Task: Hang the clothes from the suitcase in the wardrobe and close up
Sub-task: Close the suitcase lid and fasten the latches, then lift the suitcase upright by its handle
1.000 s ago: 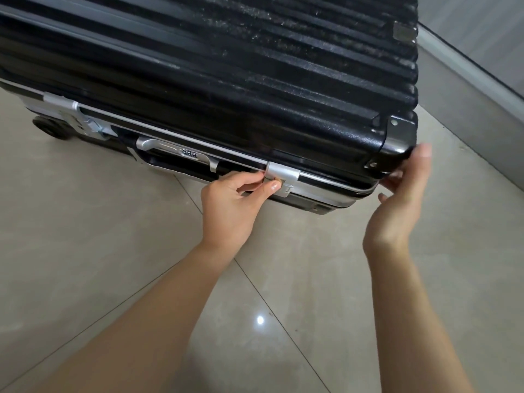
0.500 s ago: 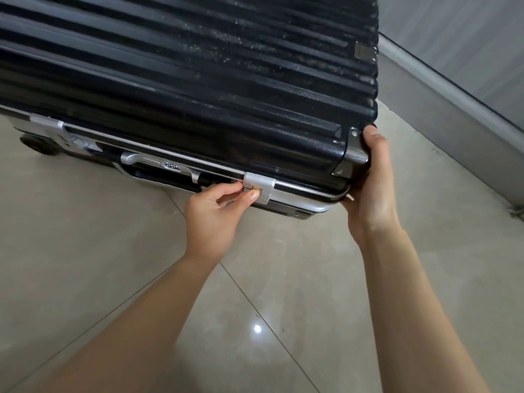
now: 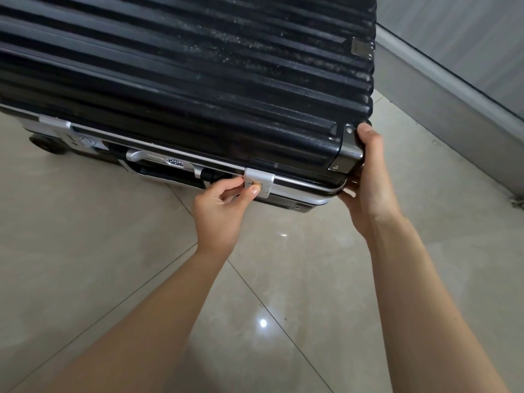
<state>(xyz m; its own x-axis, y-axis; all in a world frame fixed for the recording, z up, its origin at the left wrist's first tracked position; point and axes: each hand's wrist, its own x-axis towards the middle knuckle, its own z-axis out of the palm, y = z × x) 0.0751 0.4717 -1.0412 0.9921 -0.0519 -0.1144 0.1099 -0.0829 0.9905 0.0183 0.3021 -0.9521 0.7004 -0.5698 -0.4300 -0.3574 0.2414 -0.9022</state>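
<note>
A black ribbed hard-shell suitcase (image 3: 184, 66) lies flat on the tiled floor with its lid down. A silver frame runs along its near side, with a silver latch (image 3: 259, 181) near the right end. My left hand (image 3: 224, 205) pinches this latch between thumb and forefinger. My right hand (image 3: 365, 177) grips the suitcase's near right corner, thumb on the metal corner cap, fingers under the edge. No clothes and no wardrobe are in view.
A silver side handle with a combination lock (image 3: 170, 161) sits left of the latch. A second latch (image 3: 71, 134) and a black wheel (image 3: 42, 143) are at the far left. A grey skirting board and wall (image 3: 453, 89) run along the right. Glossy beige tiles (image 3: 283, 279) surround the case.
My right hand has moved in from beside the corner and taken hold of it. My left hand stays at the latch, its thumb now pressed on the latch's front.
</note>
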